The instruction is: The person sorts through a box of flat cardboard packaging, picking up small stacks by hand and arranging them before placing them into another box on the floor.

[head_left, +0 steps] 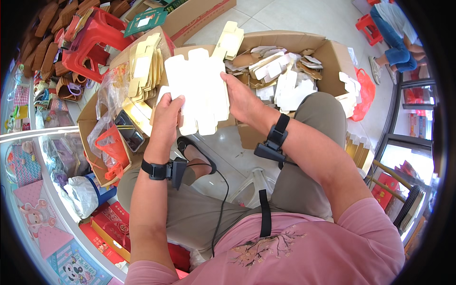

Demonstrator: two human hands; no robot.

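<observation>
Between my hands is a stack of flat white folding cartons (pixel 197 92), overexposed by the light. My left hand (pixel 169 114) grips its left edge, thumb on top. My right hand (pixel 245 101) is at the right edge, fingers partly hidden behind the stack. Left of it lies a pile of flat gold cartons (pixel 144 69). Another small bundle of pale yellow cartons (pixel 229 41) shows just beyond the stack. Farther right, an open cardboard box (pixel 285 39) holds many loose flattened cartons (pixel 272 67).
At left, a cardboard box holds a smartphone (pixel 129 130) and an orange plastic bag (pixel 112 146). A red plastic stool (pixel 101 39) stands behind it. A red bag (pixel 364 94) lies on the right-hand floor. A seated person (pixel 395 46) is at far upper right. A cable (pixel 224 199) crosses my lap.
</observation>
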